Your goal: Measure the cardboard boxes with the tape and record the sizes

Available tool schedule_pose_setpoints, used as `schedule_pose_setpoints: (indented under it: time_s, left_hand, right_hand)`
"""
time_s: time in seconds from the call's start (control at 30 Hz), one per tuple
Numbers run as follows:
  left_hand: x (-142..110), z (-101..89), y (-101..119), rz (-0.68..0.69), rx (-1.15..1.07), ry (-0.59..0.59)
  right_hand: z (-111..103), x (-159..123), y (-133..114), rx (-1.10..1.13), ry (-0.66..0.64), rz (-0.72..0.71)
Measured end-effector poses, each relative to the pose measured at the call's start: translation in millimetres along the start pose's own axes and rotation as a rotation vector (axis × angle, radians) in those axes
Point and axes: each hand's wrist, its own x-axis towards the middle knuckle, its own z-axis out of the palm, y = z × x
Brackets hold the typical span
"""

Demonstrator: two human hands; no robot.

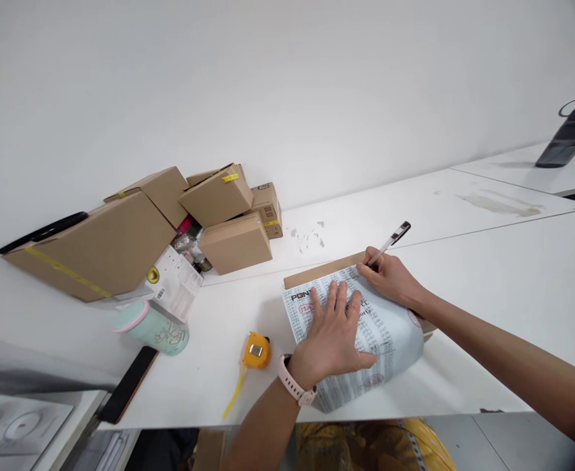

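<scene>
A printed sheet of paper (390, 340) with a bluish pattern lies over a brown cardboard piece (316, 271), whose far edge shows past the paper. My left hand (333, 333), with a pink watch band on its wrist, rests flat on the sheet, fingers spread. A pen (392, 241) with a clear barrel and black end is gripped in my right hand (388, 278) at the sheet's far right corner. The pen's tip is hidden by my fingers. Left of the sheet sits an orange tape measure (256, 350), a short length of yellow tape drawn out.
Several cardboard boxes (235, 245) are stacked against the wall at the left. Near them stand a mint tumbler (162, 330) and a white box (176, 284) with an avocado picture. A dark bottle (569, 134) stands far right. The white table's front edge (464, 415) runs below my arms.
</scene>
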Motion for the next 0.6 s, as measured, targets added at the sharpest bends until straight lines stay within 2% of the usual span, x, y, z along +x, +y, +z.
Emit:
schedule_pose_setpoints:
  time_s: [0.6]
  left_hand:
    - [-0.6, -1.8, 1.3, -0.005, -0.003, -0.011]
  right_hand:
    - [-0.6, -0.5, -1.0, 0.008, 0.007, 0.012]
